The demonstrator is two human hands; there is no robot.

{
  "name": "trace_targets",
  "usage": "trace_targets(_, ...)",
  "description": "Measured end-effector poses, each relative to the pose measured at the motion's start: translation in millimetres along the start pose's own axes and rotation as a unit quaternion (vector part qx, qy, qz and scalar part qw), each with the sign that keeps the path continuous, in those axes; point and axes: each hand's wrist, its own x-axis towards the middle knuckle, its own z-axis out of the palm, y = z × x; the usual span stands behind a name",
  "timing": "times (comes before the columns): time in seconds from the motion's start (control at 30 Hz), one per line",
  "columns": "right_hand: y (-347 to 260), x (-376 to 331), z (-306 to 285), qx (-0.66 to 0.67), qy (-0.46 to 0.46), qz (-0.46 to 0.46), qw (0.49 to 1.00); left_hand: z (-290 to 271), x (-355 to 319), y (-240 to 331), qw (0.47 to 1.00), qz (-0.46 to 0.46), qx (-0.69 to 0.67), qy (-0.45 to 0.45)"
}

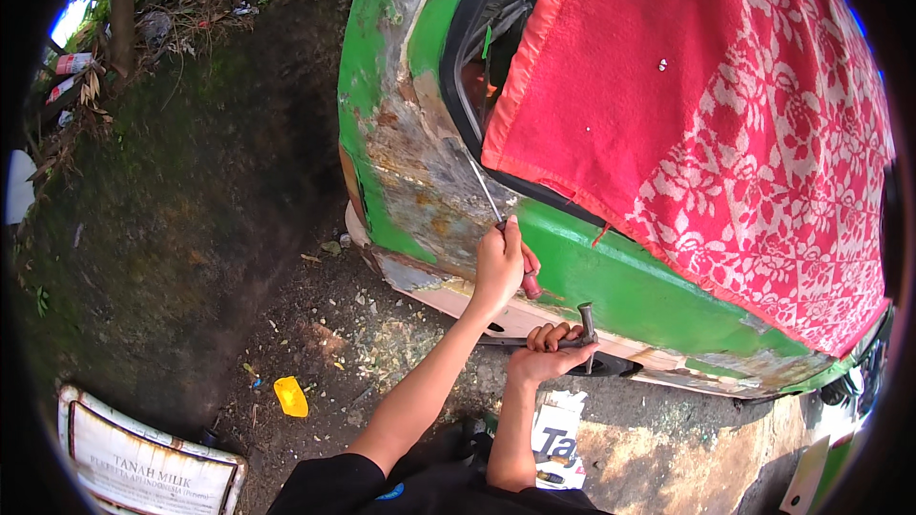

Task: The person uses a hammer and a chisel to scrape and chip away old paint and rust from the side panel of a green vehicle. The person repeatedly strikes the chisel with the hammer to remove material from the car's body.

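We hold the screwdriver [496, 210] in our closed left hand [498, 262]; its shaft runs up and left from the fist, tip on the rusted patch [420, 181] of the green car body [611, 281]. Just below and right, our right hand [546, 348] grips a hammer [585, 324], head upward. A red cloth [725, 124] hangs above; dirt ground [315, 343] lies below left.

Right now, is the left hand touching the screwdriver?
Touching. The head view shows the left hand closed around the screwdriver, whose red handle sticks out below the fist while its metal shaft points up at the rusty car body.
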Motion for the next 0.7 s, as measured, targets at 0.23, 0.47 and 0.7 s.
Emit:
trace_targets(0.23, 15.0, -15.5, -12.0, -0.126, -0.044, 0.036, 0.99, 5.3, 0.0, 2.7, 1.0, -0.012, -0.024, 0.005)
trace_targets(0.47, -23.8, -1.3, 11.4, -0.008, -0.03, -0.104, 0.994, -0.7, -0.7, 13.3, 1.0, -0.015, -0.021, 0.009)
trace_targets(0.7, 13.1, -18.2, -18.3, -0.076, -0.078, 0.008, 0.994, -17.2, 9.4, 17.2, 0.997, -0.034, -0.068, 0.004)
